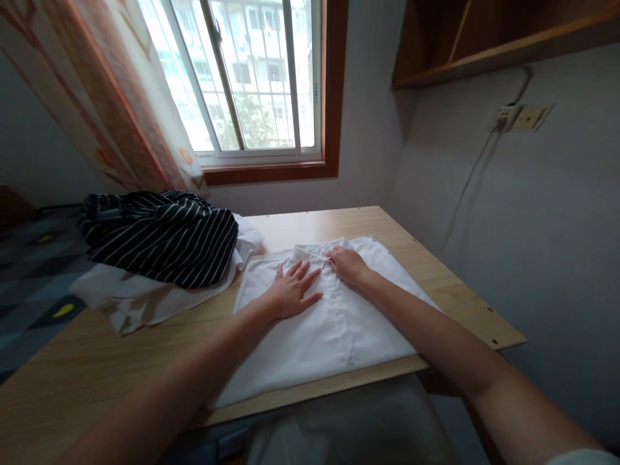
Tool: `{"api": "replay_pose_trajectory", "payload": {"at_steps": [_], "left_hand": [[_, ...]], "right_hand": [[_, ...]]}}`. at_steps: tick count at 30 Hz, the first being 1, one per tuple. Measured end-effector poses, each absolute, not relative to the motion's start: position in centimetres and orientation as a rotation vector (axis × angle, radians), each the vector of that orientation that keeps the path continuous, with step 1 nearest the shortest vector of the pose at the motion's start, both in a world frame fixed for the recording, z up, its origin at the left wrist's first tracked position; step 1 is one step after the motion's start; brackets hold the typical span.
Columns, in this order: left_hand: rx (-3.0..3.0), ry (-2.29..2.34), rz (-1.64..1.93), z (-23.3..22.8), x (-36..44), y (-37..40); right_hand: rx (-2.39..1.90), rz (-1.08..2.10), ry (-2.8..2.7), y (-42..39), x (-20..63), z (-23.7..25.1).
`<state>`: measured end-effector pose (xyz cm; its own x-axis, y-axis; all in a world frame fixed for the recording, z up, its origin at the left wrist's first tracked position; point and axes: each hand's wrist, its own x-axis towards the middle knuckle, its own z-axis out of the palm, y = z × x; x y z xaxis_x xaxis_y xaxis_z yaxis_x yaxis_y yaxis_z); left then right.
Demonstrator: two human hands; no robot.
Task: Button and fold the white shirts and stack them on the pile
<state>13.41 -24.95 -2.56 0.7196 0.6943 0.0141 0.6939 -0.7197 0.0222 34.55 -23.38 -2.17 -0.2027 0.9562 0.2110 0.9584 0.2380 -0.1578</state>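
Observation:
A white collared shirt (pixel 300 349) lies front side up on the wooden table (pixel 159 368), folded into a broad block with its button placket running down the middle. My left hand (pixel 293 290) rests flat on the shirt left of the placket, fingers spread. Up by the collar (pixel 310 250), my right hand (pixel 347 265) has its fingers curled in at the top of the placket, seemingly pinching the collar's edge. What exactly sits under those fingertips is partly hidden.
Black-and-white striped cloth (pixel 165 239) is heaped over white cloth (pixel 145 300) on the table's left side. Beyond the table are a window (pixel 256 77) and a curtain (pixel 106 84). A wooden shelf (pixel 513 39) hangs above a socket (pixel 530 117) with a plugged-in cord.

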Motion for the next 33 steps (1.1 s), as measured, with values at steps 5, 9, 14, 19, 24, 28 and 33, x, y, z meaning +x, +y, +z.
{"api": "replay_pose_trajectory", "payload": {"at_steps": [5,9,14,19,24,28,33], "left_hand": [[2.841,1.225,0.042,0.5,15.2,-23.2],[2.876,1.138,0.411,0.1,18.0,-21.2],[2.527,0.966,0.691,-3.3,19.0,-20.2],[2.162,0.841,0.719,-3.3,17.4,-19.5],[2.211,0.836,0.710,-3.3,17.3,-19.0],[2.196,0.787,0.647,-3.4,17.2,-18.7],[1.992,0.700,0.557,-3.1,16.7,-18.5]], "right_hand": [[-1.792,0.056,-2.216,-24.2,35.1,-2.3],[-1.589,0.097,-2.132,-24.3,35.6,-3.4],[-1.339,0.212,-1.977,-24.1,36.2,-4.6],[-1.266,0.357,-1.844,-24.0,36.1,-4.7],[-1.244,0.602,-1.717,-24.0,36.0,-5.0],[-1.177,0.798,-1.620,-23.9,35.9,-5.2],[-1.125,0.928,-1.524,-23.6,35.9,-5.4]]}}
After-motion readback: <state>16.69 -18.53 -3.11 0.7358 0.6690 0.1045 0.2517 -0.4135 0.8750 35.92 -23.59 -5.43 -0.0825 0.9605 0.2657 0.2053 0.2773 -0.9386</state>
